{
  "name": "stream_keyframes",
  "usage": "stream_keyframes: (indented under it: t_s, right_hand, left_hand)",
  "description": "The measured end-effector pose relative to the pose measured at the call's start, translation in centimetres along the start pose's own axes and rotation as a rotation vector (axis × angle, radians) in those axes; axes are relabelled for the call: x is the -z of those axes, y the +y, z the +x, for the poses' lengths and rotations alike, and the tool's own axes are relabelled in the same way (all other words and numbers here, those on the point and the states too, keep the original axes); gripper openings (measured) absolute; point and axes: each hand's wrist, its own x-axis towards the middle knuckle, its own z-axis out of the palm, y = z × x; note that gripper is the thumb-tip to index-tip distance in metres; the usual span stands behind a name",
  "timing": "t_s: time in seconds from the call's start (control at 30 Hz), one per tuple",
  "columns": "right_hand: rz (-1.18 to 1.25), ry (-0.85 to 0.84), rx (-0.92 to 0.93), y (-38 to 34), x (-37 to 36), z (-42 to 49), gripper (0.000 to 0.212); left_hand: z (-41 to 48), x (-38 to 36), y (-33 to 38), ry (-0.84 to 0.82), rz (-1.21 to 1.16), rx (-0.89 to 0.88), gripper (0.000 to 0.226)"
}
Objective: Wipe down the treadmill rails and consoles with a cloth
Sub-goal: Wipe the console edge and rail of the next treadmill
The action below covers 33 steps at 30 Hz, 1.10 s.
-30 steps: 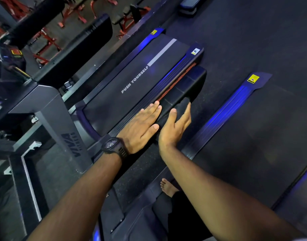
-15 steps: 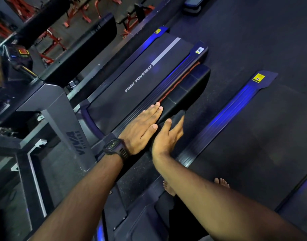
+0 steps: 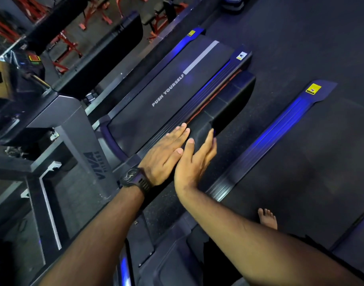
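Black cloth [image 3: 199,130] beneath flat, straight-fingered right hand [image 3: 194,162], left hand [image 3: 166,153] flat on treadmill rail [image 3: 197,102]

Red gym frames [image 3: 69,46], dark floor [image 3: 301,23]

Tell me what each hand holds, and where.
Neither grips anything: left hand lies flat on the rail; right hand presses flat on the dark cloth.
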Motion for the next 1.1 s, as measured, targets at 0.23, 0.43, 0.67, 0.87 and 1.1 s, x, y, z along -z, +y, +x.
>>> stream_keyframes:
  t_s: [0.23, 0.43, 0.67, 0.87, 1.1]
  right_hand:
    - [0.013, 0.075, -0.239, 0.7, -0.3, 1.3, 0.059]
    - [-0.033, -0.019, 0.169, 0.0, 0.3, 1.0, 0.066]
    - [0.048, 0.016, -0.197, 0.2, -0.1, -2.0, 0.063]
    - [0.048, 0.038, -0.039, 1.4, -0.2, 1.2, 0.067]
    - [0.039, -0.027, -0.033, 0.9, -0.2, -2.8, 0.068]
  left_hand:
    - [-1.3, 0.0, 0.1, -0.006, 0.042, -0.001, 0.061]
    - [-2.2, 0.2, 0.0, 0.019, 0.016, -0.001, 0.059]
    - [-3.1, -0.1, -0.2, 0.001, 0.030, 0.033, 0.061]
    - [-4.2, 0.0, -0.5, -0.009, 0.036, 0.053, 0.061]
    - [-4.3, 0.1, -0.4, -0.017, 0.063, 0.066, 0.062]
